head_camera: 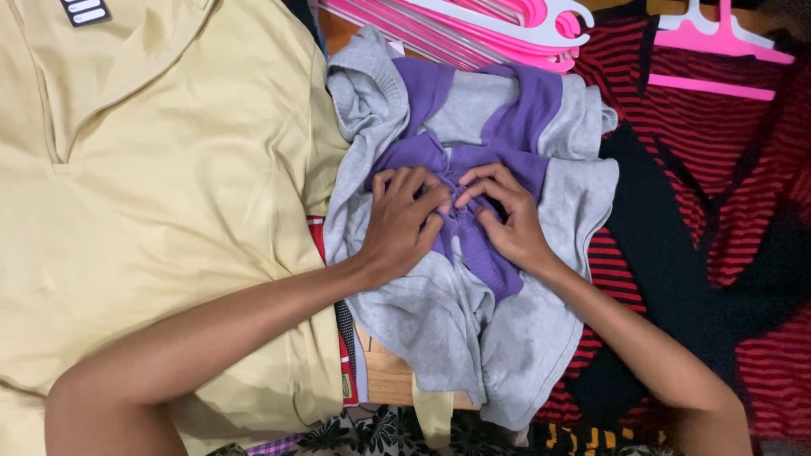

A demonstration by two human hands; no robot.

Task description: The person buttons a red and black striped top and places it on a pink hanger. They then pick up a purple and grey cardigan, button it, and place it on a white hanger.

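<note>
A grey and purple garment (473, 312) lies crumpled in the middle of the view. My left hand (401, 221) rests on its purple front, fingers curled and pinching the fabric at the centre seam. My right hand (507, 215) sits just beside it, fingers bent on the same purple strip. Both hands' fingertips nearly touch at the seam. What lies between the fingertips is too small to tell.
A large pale yellow shirt (160, 186) is spread on the left. Pink and white plastic hangers (507, 25) lie at the top, another pink hanger (718, 42) at top right. A red and black striped cloth (718, 236) covers the right side. A wooden surface (389, 371) shows below.
</note>
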